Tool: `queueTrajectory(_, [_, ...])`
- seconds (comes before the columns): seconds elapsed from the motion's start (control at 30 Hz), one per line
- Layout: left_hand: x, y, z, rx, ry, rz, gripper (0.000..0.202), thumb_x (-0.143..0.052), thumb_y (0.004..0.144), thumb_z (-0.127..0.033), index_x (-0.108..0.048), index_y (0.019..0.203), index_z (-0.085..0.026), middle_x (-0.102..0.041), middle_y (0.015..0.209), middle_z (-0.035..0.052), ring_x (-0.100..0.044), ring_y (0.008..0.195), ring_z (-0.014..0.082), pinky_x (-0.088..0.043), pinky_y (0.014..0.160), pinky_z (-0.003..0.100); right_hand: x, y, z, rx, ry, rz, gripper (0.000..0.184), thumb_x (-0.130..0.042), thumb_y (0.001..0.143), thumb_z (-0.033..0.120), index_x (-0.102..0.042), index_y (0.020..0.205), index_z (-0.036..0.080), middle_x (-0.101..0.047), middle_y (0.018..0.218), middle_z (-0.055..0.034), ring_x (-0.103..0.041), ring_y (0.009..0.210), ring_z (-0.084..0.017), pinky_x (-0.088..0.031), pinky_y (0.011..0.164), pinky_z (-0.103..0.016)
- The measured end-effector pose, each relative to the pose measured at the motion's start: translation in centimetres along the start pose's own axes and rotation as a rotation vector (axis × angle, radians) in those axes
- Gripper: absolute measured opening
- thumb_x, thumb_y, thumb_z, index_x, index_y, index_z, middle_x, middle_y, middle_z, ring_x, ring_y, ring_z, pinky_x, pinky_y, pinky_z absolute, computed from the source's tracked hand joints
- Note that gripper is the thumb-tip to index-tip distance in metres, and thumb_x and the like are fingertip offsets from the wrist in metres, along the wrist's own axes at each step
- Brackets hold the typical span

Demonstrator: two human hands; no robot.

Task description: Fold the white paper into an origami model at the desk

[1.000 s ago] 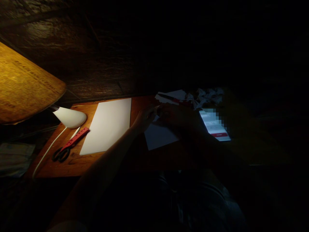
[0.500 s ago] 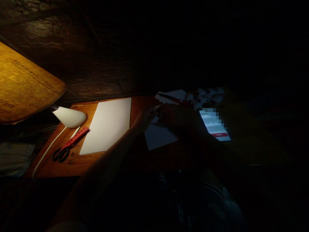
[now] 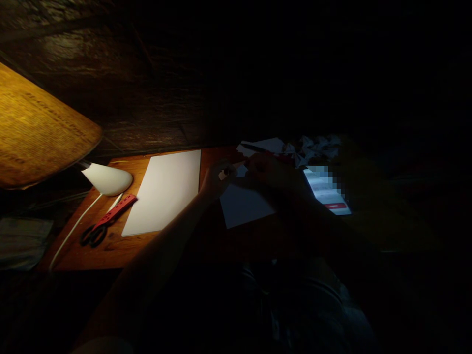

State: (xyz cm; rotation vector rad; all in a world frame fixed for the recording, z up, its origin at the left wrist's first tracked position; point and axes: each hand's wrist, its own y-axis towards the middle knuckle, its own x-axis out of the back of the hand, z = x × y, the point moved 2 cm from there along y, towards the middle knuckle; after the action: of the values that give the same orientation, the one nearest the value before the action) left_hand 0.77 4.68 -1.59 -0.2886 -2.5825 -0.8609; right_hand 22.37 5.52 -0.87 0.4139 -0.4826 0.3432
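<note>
Over the lamplit wooden counter [image 3: 110, 253], the left hand [image 3: 218, 181] and the right hand [image 3: 267, 172] are held close together, nearly meeting at the fingertips, with the right one barely made out in shadow. A small paper scrap [image 3: 223, 174] is seen at the left fingers, though whether it is gripped cannot be told. Beneath the hands, a white sheet [image 3: 245, 209] is laid on the counter, and a second paper [image 3: 263, 145] is placed beyond them, beside crumpled white material [image 3: 313, 149]. To the right, a phone [image 3: 326, 191] is lit. To the left, a larger sheet [image 3: 162, 191] is laid flat, with a red perforated strip [image 3: 116, 210], black-handled scissors [image 3: 93, 235] and a white lamp head [image 3: 106, 180] nearby.
</note>
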Motion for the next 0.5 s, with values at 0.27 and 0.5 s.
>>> queueTrajectory(0.27, [-0.6, -0.1, 0.3, -0.005, 0.009, 0.073, 0.016, -0.067, 0.084, -0.023, -0.060, 0.070, -0.021, -0.055, 0.073, -0.0006, -0.054, 0.071, 0.0153, -0.043, 0.068, 0.030, -0.6, -0.3, 1.3, -0.040, 0.009, -0.023, 0.013, -0.069, 0.089, 0.033, -0.071, 0.086, 0.021, -0.075, 0.095, -0.0051, -0.065, 0.086, -0.020, -0.050, 0.079, -0.033])
queueTrajectory(0.5, [-0.6, 0.0, 0.3, 0.073, -0.023, 0.138, 0.022, -0.077, 0.083, -0.027, -0.062, 0.067, -0.019, -0.060, 0.072, -0.0003, -0.055, 0.070, 0.0140, -0.046, 0.069, 0.029, -1.3, 0.0, 0.0, 0.037, 0.079, -0.016, 0.010, -0.073, 0.086, 0.032, -0.073, 0.080, 0.024, -0.077, 0.100, -0.0048, -0.069, 0.092, -0.023, -0.055, 0.083, -0.037])
